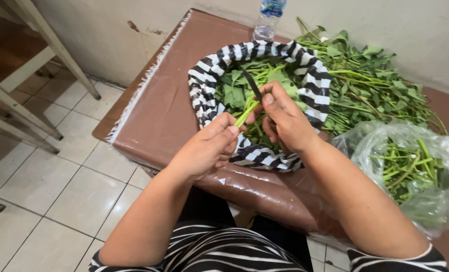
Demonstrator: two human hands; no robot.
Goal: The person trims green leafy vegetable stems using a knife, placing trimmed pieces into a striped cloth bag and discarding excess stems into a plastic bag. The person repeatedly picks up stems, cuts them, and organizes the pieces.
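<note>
Nearest the camera, striped black-and-white sleeves are framing two bare forearms reaching over the brown, glossy-wrapped counter [164, 111]. The left hand [206, 148] is curling its grip closed around the lower end of a thin green stem [247, 114], pinching it between thumb and fingers. The right hand [285, 121] is closing its grip on a slim dark knife [252, 84], the blade lying against the stem's upper part. Both hands are hovering over a black-and-white striped bag [312, 83], soft and crumpled at its rolled rim, holding cut leaves. To the right, a clear crinkled plastic bag [426, 151] is holding bare stems. Beyond, a loose heap of leafy greens [370, 80] is lying on the counter, and a clear plastic bottle [268, 20] is standing by the wall.
</note>
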